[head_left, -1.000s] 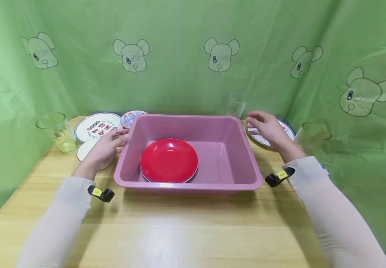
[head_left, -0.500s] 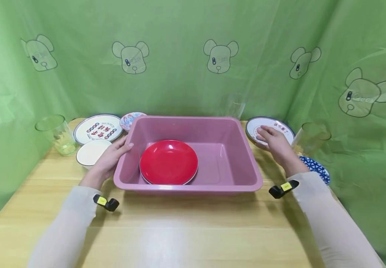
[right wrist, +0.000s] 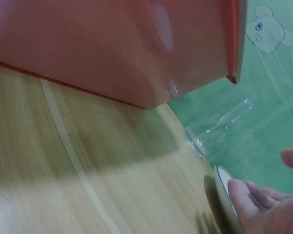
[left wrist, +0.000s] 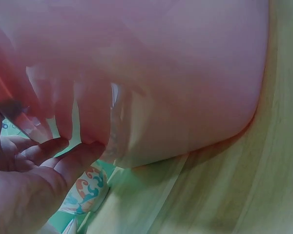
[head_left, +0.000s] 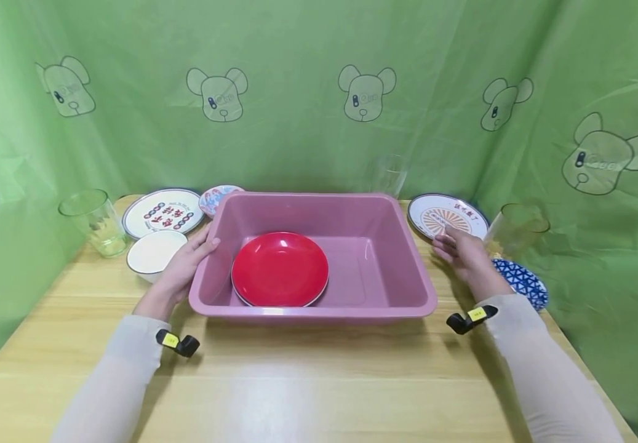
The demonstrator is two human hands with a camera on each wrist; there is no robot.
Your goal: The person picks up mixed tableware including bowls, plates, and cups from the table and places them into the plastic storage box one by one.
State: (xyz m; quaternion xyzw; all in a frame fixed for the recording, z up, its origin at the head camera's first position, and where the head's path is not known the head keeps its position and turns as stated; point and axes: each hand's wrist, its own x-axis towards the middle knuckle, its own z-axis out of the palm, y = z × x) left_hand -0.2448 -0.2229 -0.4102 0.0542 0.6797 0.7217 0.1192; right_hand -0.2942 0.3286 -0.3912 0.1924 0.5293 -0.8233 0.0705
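Note:
In the head view a pink plastic basin [head_left: 371, 311] stands mid-table, with a red plate [head_left: 280, 269] lying in its left part. My left hand [head_left: 183, 264] holds the basin's left rim, thumb over the edge; in the left wrist view its fingertips [left wrist: 95, 146] touch the outer wall. Just left of that hand is a white bowl [head_left: 155, 251]. My right hand [head_left: 470, 258] is by the front edge of a white patterned plate [head_left: 443, 212], thumb and fingers apart. Whether it touches that plate I cannot tell.
A printed plate [head_left: 163, 212], a small floral dish [head_left: 220, 197] and a greenish glass [head_left: 94, 221] stand behind left. A clear glass [head_left: 389, 175] is behind the basin. To the right are a yellowish glass [head_left: 512, 231] and a blue-patterned dish [head_left: 523, 283]. Green curtain [head_left: 296, 141] surrounds the wooden table [head_left: 296, 381].
My left hand has come in to the basin's left rim and taken hold, uncovering the white bowl. My right hand has moved nearer and slightly right, away from over the patterned plate to its front edge.

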